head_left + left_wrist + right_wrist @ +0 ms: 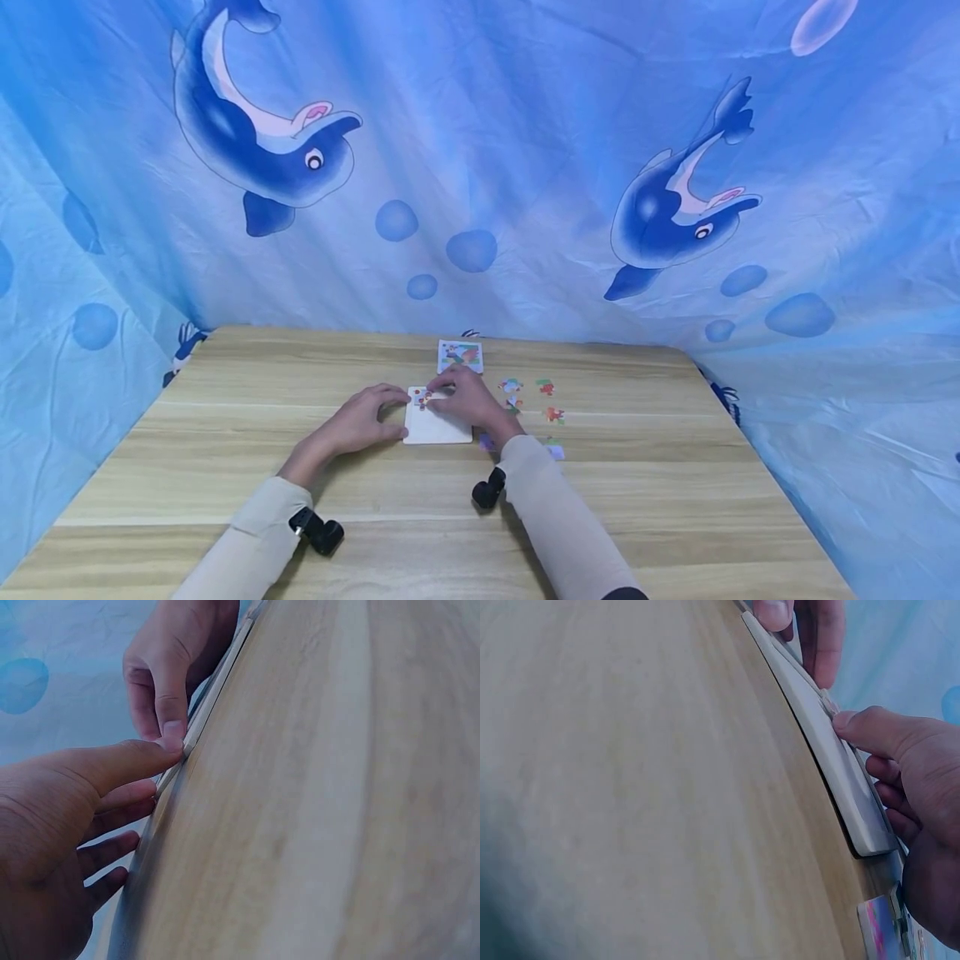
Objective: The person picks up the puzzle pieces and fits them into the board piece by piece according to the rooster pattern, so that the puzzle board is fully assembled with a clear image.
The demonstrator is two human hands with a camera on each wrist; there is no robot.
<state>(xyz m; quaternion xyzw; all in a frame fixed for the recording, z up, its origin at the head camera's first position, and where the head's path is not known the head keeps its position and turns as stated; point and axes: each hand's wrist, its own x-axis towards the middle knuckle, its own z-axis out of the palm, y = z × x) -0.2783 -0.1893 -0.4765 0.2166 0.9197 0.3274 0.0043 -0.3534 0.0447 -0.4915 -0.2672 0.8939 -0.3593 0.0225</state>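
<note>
A white square puzzle board lies flat on the wooden table, with colourful puzzle pieces in its upper left corner. My right hand reaches over the board and pinches a small puzzle piece against that corner; its fingertips hide much of the piece. At the board's left side, my left hand touches the edge, thumb near the lower corner and forefinger near the upper one. In the left wrist view its other fingers are spread and relaxed.
Several loose puzzle pieces are scattered to the right of the board, some beside the right forearm. Behind the board lies a picture card. A blue dolphin-print curtain hangs round the table's far side.
</note>
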